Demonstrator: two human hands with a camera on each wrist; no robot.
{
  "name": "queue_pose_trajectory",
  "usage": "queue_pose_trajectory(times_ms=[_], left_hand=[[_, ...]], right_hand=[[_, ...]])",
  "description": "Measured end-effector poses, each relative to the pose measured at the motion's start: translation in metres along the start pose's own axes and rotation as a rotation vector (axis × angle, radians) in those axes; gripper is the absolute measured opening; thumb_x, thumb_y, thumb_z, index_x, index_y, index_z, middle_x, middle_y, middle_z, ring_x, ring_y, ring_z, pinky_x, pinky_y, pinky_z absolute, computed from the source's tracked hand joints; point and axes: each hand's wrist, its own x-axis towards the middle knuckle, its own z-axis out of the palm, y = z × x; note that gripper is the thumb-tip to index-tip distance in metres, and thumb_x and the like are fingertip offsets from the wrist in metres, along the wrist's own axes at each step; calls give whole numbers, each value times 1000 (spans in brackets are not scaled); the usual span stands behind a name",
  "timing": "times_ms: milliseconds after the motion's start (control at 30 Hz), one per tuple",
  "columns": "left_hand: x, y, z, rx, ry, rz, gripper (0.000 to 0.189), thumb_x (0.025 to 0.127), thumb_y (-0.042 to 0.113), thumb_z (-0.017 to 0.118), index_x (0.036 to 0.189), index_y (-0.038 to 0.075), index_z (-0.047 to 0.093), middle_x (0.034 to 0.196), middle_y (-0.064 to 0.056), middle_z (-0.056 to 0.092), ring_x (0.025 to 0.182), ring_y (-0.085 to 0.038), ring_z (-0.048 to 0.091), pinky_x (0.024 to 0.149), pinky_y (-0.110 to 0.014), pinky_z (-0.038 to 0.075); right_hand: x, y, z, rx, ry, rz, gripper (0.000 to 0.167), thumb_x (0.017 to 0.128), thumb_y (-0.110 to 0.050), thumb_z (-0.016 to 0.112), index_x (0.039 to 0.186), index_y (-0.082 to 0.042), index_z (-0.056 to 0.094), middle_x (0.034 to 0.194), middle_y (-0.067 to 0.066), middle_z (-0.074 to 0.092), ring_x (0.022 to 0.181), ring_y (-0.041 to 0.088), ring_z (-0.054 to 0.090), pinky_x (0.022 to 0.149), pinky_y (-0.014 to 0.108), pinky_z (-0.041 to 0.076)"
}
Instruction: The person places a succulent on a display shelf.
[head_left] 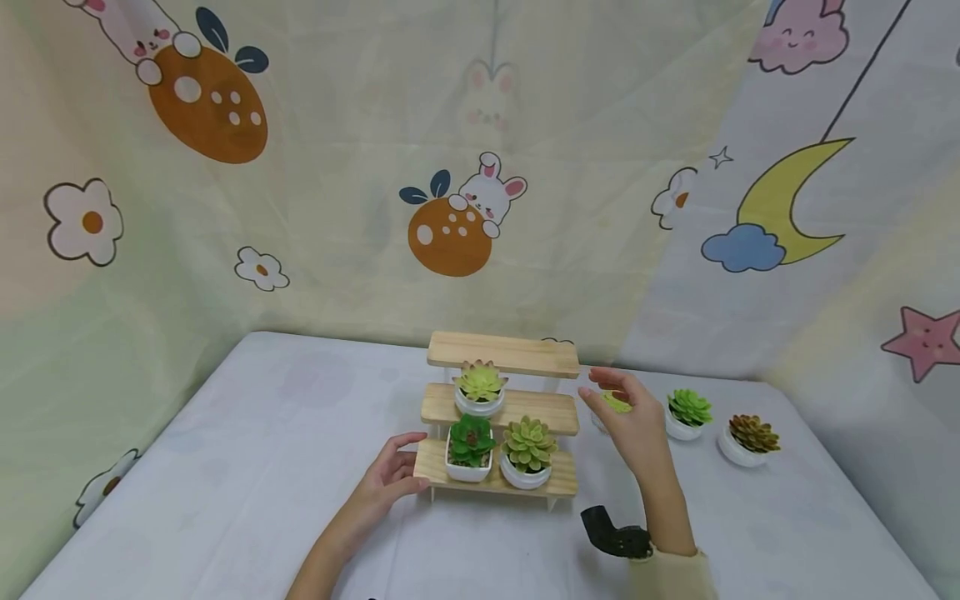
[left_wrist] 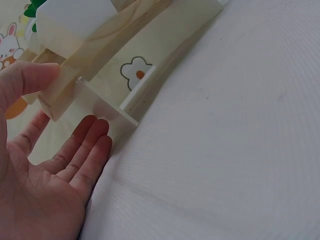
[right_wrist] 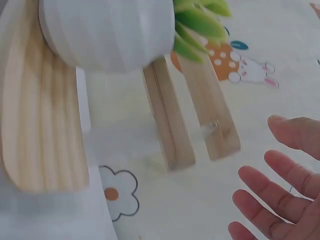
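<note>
Right now, the wooden stand (head_left: pixel 536 408) is the centre of attention, its three stepped shelves on the white table (head_left: pixel 225 517), and the left hand (head_left: pixel 385 475) has the left end of its lowest shelf pinched between thumb and forefinger, the other fingers stretched out below. Over at the stand's right side, the right hand (head_left: pixel 630 425) hangs wide, fingers parted, holding nothing, with a yellow-green succulent (head_left: pixel 617 402) partly hidden behind it. On the stand's bottom shelf sit a dark green succulent (head_left: pixel 470 442) at left and a pale green succulent (head_left: pixel 530 445) at right; the middle shelf carries a pink-tipped succulent (head_left: pixel 481 383). Farther right of the stand, a bright green succulent (head_left: pixel 689 408) and a reddish-brown succulent (head_left: pixel 754 434) stand near each other.
</note>
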Motion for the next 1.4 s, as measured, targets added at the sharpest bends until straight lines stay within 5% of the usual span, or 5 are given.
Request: queue_pose_trajectory(times_ms=[333,433,567,733,1400], left_hand=[[0,1,0,5,3,5,63,84,12,64,138,13,33,125,-15,51,103,-15,56,86,-24,44],[0,1,0,5,-7,2,63,84,12,63,139,13,32,125,-15,50,103,-15,56,86,-24,43],[-1,1,0,-2,-11,2,63,84,13,64,139,14,32,126,-15,50,104,-14,56,86,-25,44],[-1,-1,-1,16,-3,14,62,84,15,64,138,14,33,125,-14,51,103,-13,57,86,-25,43],[0,1,0,26,22,-21,62,84,16,64,138,16,34,126,-14,51,104,-16,56,88,-27,42]], right_hand=[[4,30,-20,-1,37,120,45,87,-27,65,124,-5,54,125,14,57,115,24,48,99,42,35],[17,91,-14,-46,70,107,52,84,-43,65,128,-17,53,128,6,54,118,23,47,98,45,36],[19,114,-13,-45,62,150,62,81,-50,65,132,-20,48,135,4,48,124,25,43,99,47,36],[5,63,-25,36,-27,273,65,86,-30,66,138,-3,38,142,18,38,130,34,36,104,48,31],[5,103,-10,51,-138,479,80,86,-30,65,146,-2,20,141,24,34,128,37,38,101,49,36]])
